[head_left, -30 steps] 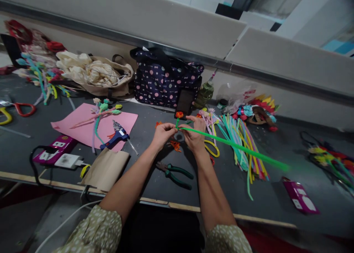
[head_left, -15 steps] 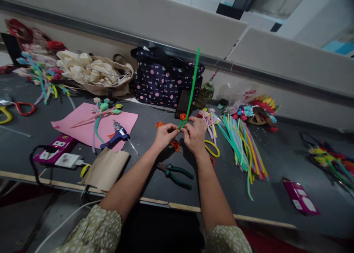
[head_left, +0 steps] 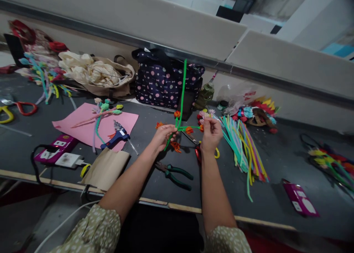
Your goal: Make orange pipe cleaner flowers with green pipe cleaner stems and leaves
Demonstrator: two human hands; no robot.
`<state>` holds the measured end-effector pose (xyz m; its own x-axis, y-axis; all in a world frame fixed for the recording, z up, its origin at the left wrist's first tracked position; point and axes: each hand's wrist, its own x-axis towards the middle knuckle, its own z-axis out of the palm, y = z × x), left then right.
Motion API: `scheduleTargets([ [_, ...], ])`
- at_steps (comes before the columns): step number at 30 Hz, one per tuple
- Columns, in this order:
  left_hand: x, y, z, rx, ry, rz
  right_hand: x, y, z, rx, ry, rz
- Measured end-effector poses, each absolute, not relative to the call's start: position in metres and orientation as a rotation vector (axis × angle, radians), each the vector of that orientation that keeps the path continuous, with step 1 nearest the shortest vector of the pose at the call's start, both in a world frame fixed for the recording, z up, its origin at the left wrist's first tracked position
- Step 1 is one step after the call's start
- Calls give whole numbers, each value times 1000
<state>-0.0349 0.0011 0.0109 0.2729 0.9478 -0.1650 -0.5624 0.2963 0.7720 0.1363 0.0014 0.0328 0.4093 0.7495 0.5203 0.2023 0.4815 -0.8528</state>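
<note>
Half a second on, the right hand (head_left: 212, 135) has drawn away to the right from the left hand (head_left: 163, 137), and the long green pipe cleaner (head_left: 183, 91), which leaned rightward, now stands closer to upright. Everything meets at the left thumb and forefinger, which pinch the crossing of the green stems just above the dark tabletop (head_left: 279, 150). From that pinch the long pipe cleaner runs up and away, its upper part in front of the navy polka-dot bag (head_left: 157, 81), with an upright orange flower (head_left: 177, 114) close against its left side. Two more blooms, an inner orange flower (head_left: 189, 130) and an outer orange flower (head_left: 201, 128), lie off to the right, the stem there running nearly level and so roughly square to the long piece. The left hand is nearest the crossing; the right is nearest the outer flower, its fingertips right beside it, though blur leaves me unable to tell whether they grip it. Beneath the level stem lie scissors (head_left: 198, 153), and nearer the body, green-handled cutting pliers (head_left: 178, 176). No brand can be read: red print on the clear plastic bag (head_left: 238, 96) and pale markings on the purple power strip (head_left: 56, 148) are illegible.
</note>
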Motion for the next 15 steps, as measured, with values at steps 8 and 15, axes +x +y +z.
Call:
scheduleTargets([
  [8,-39,0,14,578,570,1038,146,15,22,-685,-754,1217],
  [15,-40,0,12,583,529,972,132,8,13,-780,-1188,936],
])
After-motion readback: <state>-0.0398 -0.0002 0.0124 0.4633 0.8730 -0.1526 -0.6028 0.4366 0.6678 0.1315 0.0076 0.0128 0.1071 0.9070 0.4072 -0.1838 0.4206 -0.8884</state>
